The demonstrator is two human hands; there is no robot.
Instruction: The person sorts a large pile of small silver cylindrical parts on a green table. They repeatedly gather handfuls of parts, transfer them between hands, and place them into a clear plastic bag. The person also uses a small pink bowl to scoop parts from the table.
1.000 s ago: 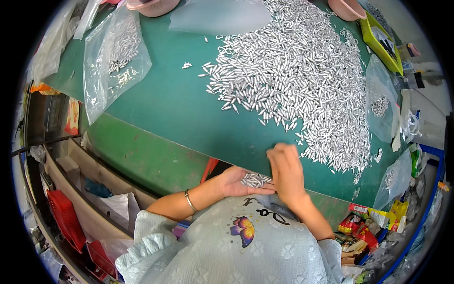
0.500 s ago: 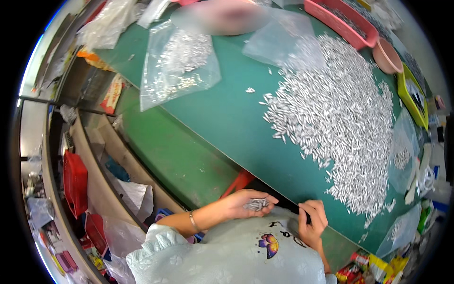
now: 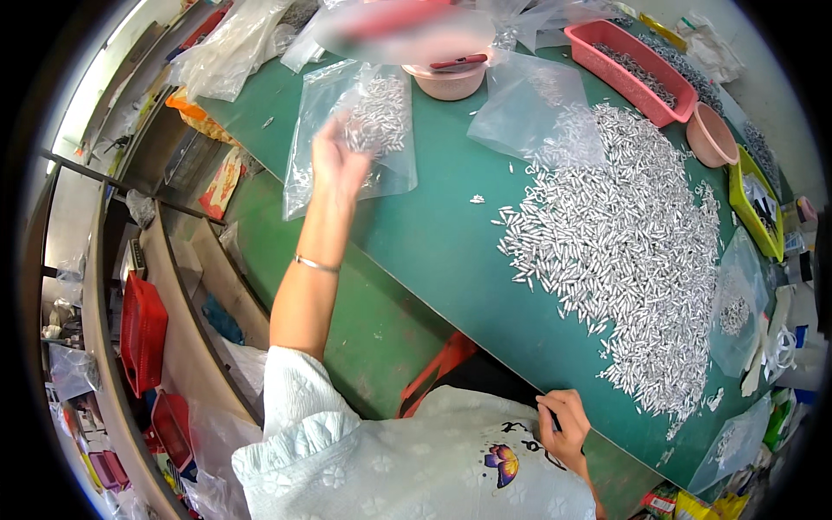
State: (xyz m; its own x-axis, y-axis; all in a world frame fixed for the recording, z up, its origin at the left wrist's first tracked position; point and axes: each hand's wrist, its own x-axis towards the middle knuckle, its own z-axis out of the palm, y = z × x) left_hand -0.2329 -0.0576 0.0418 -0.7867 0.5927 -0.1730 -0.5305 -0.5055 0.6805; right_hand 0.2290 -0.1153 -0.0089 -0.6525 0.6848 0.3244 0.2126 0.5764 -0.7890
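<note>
My left hand (image 3: pixel 338 163) is over a clear plastic bag (image 3: pixel 303 178) at the far left of the table. Small silver spindle-shaped metal pieces (image 3: pixel 381 117) lie heaped on that bag, right beside the fingers. Blur smears those fingers, so whether any pieces are in them does not show. Down at the table's front edge, my right hand (image 3: pixel 565 425) is curled closed. Something dark shows between its thumb and fingers, too small to name. A large pile of the same silver pieces (image 3: pixel 624 243) spreads over the green table (image 3: pixel 442 260) on the right.
Another clear bag (image 3: pixel 520 113) overlaps the pile's far edge. Behind stand a pink bowl (image 3: pixel 446 82) with a red-handled tool across it, a pink tray (image 3: pixel 641 82), a smaller pink bowl (image 3: pixel 711 137) and a yellow-green tray (image 3: pixel 754 204). Shelves with red baskets (image 3: pixel 143 334) line the left.
My left hand, which held a handful of silver pieces near my body, has reached forward and left over the bag. My right hand stays closed at the table edge. The view has shifted slightly.
</note>
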